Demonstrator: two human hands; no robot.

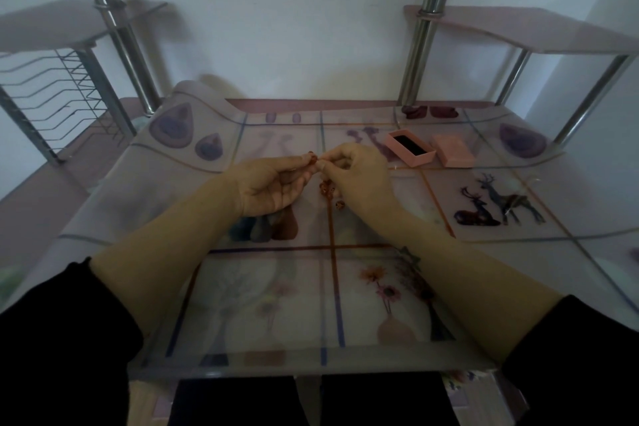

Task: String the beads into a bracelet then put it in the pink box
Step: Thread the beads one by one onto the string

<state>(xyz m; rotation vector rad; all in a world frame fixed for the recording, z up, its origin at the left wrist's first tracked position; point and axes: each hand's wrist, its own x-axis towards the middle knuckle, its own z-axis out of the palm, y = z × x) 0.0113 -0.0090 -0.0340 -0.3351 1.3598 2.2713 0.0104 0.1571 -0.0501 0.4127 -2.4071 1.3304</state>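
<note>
Amber beads (313,157) sit where the two grips meet, above the middle of the tabletop (262,304). The left grip (273,183), palm turned up, pinches them between thumb and forefinger. The right grip (359,176), fingers curled and knuckles up, pinches the same spot from the other side, so the fingertips of both almost touch. Any thread between them is too fine to make out. A few more beads hang in a short clump just under the right grip, and one lies or hangs a little lower, beside the wrist; which of the two I cannot tell. Both forearms are bare and reach in from black sleeves (62,339) at the near edge. Beyond the right grip and apart from it, the pink box (409,148) stands open on the tabletop with a dark lining, and its lid (453,150) lies just beside it on the right. The tabletop is glass over printed pictures, with deer (494,206) on the right and flowers in a vase near the front. Chrome posts rise at the back, carrying a shelf on each side, and a wire rack (58,97) stands far left.
</note>
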